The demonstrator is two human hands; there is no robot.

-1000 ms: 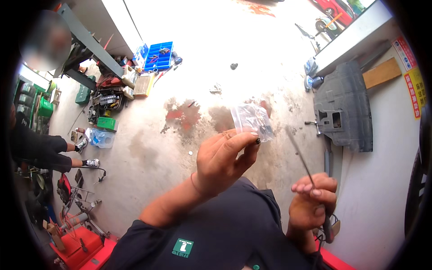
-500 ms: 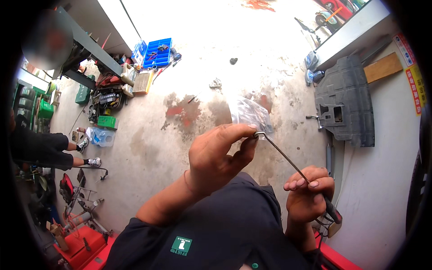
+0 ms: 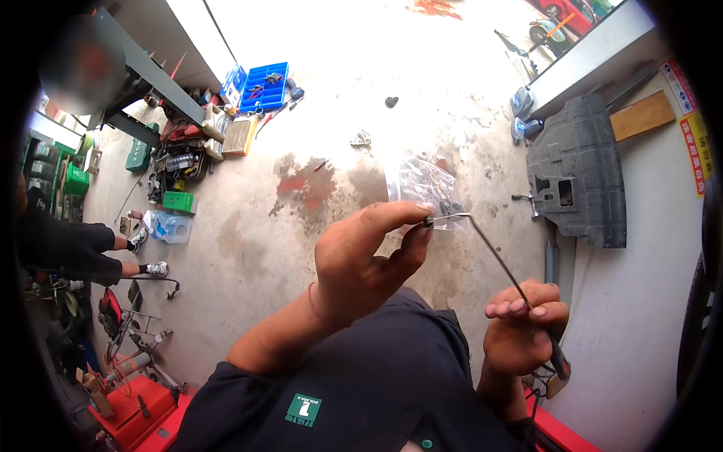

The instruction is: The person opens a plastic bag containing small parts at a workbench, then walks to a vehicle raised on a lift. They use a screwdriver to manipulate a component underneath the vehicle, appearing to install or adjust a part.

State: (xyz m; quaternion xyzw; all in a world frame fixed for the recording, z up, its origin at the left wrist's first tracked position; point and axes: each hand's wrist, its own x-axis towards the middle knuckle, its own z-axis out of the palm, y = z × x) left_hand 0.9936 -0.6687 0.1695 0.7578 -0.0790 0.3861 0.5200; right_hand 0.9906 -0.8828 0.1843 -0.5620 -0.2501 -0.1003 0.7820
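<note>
My right hand (image 3: 521,328) is closed around the lower part of a thin bent-tip metal rod (image 3: 495,252) with a dark handle (image 3: 559,360). The rod slants up and left, then turns sharply leftward near its end. Thumb and forefinger of my left hand (image 3: 369,245) pinch a small dark piece (image 3: 428,222), too small to name. The rod's bent end reaches to this piece; whether it enters it I cannot tell. Below the fingertips, on the floor, lies a clear plastic bag (image 3: 422,181) with things inside, partly hidden by my left hand.
At the far left sit a blue compartment tray (image 3: 265,87), a green box (image 3: 181,202) and a clear blue container (image 3: 169,227). Another person's legs (image 3: 113,256) show at left. A large dark plastic panel (image 3: 578,173) leans at right. Red equipment (image 3: 132,414) stands lower left.
The rod and my right hand have shifted slightly right, away from my left fingertips. More of the rod's bent end now shows. My left hand has hardly moved.
</note>
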